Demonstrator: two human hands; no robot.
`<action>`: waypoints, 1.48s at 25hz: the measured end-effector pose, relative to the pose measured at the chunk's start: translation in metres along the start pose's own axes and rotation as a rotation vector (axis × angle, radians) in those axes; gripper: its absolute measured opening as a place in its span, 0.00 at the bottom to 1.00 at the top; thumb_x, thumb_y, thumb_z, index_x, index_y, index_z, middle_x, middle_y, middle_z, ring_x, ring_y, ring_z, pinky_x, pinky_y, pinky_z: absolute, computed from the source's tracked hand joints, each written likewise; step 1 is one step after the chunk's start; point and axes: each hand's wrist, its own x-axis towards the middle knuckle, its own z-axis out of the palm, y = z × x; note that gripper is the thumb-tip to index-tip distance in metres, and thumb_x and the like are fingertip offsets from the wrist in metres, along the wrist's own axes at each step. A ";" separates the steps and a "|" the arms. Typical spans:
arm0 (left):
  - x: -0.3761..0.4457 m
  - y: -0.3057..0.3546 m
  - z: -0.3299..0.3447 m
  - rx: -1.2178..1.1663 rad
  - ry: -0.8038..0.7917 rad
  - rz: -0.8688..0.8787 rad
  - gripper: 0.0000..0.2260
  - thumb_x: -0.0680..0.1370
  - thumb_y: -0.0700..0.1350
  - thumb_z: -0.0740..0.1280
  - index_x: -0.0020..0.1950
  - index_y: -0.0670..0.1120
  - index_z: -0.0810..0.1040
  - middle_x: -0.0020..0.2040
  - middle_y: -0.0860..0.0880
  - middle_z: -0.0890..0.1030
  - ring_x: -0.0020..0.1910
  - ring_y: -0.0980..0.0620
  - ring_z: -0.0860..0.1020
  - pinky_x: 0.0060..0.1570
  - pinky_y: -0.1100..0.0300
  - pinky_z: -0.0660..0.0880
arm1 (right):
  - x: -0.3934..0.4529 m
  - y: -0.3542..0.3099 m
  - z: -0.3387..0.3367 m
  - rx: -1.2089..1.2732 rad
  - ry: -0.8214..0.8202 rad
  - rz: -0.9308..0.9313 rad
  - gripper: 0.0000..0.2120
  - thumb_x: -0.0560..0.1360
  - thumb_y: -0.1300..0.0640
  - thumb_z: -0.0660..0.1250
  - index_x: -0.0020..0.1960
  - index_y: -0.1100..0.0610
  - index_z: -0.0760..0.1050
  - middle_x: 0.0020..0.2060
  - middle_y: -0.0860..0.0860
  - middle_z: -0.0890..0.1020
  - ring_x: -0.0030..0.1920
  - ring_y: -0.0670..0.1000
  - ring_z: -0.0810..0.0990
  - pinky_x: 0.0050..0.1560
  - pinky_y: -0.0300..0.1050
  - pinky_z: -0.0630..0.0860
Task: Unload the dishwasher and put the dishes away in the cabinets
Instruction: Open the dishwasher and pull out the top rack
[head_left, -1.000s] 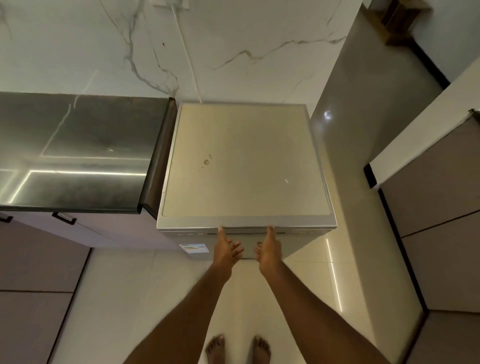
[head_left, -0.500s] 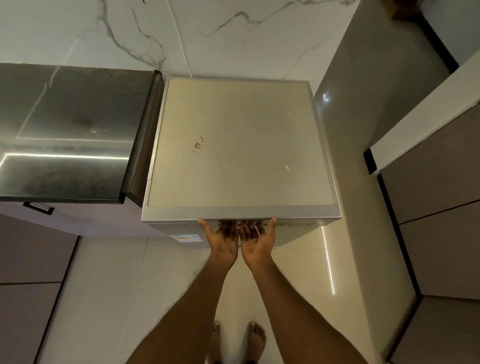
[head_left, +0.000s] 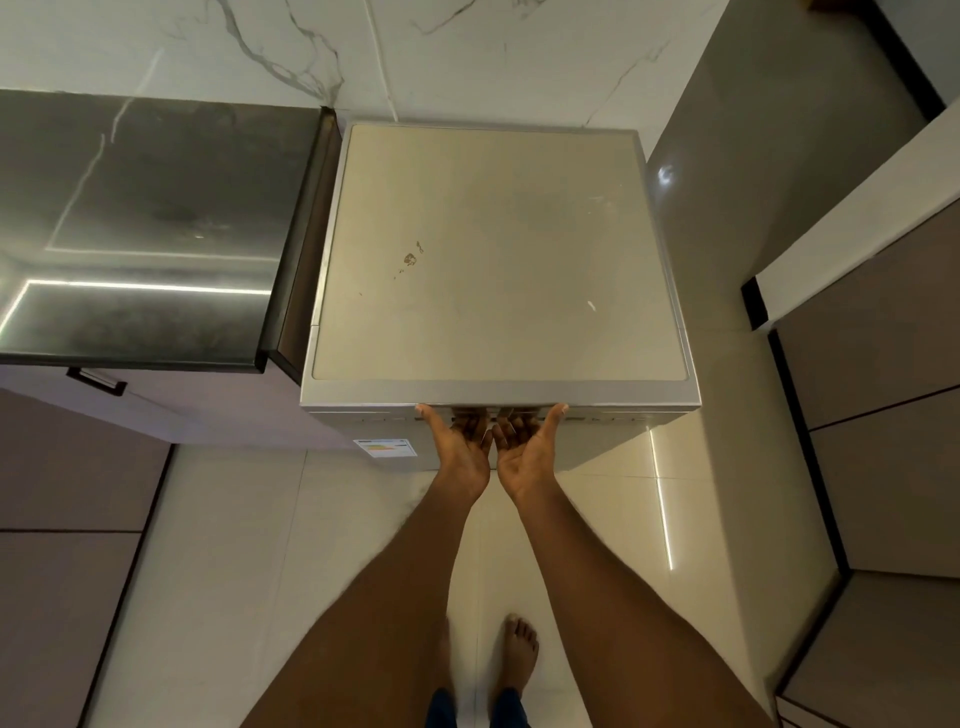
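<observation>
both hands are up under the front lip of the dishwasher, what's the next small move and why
Probably pull the door top toward the body and swing it down. The dishwasher looks shut, and the left hand and right hand, palms up, have fingers tucked under its top front edge, so nothing can come out yet.

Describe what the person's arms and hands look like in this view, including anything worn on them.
Both forearms are bare right to the bottom edge of the picture: no sleeves show. The left hand and the right hand wear no gloves, and no rings, watch or bracelet can be seen on the palm sides and wrists that show. The fingertips are hidden under the dishwasher rim.
</observation>
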 end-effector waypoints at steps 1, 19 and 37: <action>0.001 -0.001 0.001 -0.013 0.009 0.003 0.43 0.74 0.78 0.53 0.65 0.43 0.79 0.47 0.46 0.83 0.50 0.50 0.80 0.63 0.58 0.76 | 0.001 0.001 0.000 0.001 0.009 -0.005 0.35 0.75 0.28 0.64 0.62 0.58 0.76 0.38 0.53 0.81 0.40 0.51 0.82 0.48 0.44 0.82; -0.009 -0.042 -0.028 -0.008 0.104 0.059 0.34 0.71 0.73 0.69 0.62 0.45 0.79 0.57 0.40 0.86 0.57 0.41 0.85 0.65 0.42 0.78 | -0.007 0.026 -0.036 -0.080 0.079 -0.014 0.45 0.67 0.30 0.77 0.72 0.59 0.74 0.59 0.61 0.85 0.58 0.62 0.86 0.61 0.63 0.83; -0.089 -0.058 -0.192 1.664 0.517 0.665 0.59 0.67 0.77 0.66 0.84 0.44 0.46 0.85 0.44 0.47 0.84 0.42 0.47 0.80 0.42 0.54 | -0.090 0.046 -0.167 -1.851 0.581 -0.663 0.49 0.70 0.27 0.67 0.83 0.47 0.56 0.82 0.60 0.56 0.81 0.64 0.56 0.76 0.71 0.62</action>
